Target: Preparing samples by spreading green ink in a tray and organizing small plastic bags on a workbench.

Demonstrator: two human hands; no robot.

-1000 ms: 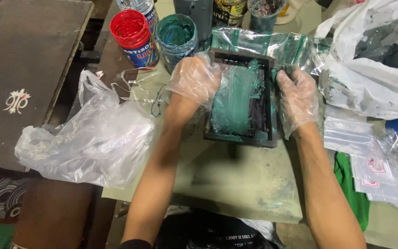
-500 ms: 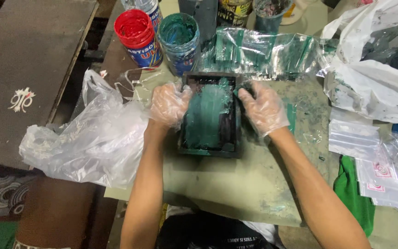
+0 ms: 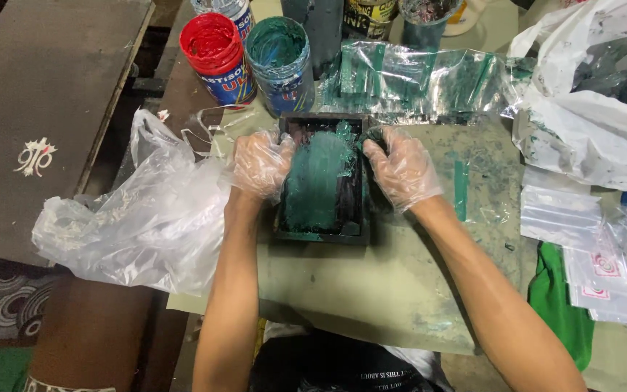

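While paint-smeared, dark tray between gloved left hand and right hand, both grips clamped on its edges.

My clear-gloved left hand and right hand frame a black tray smeared green; red jar and green jar stand at the table's far edge.

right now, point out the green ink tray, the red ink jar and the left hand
green ink tray [image 3: 324, 185], head view, on its ink-smeared middle
red ink jar [image 3: 210, 40], head view, on its open red top
left hand [image 3: 259, 163], head view, on the gloved back
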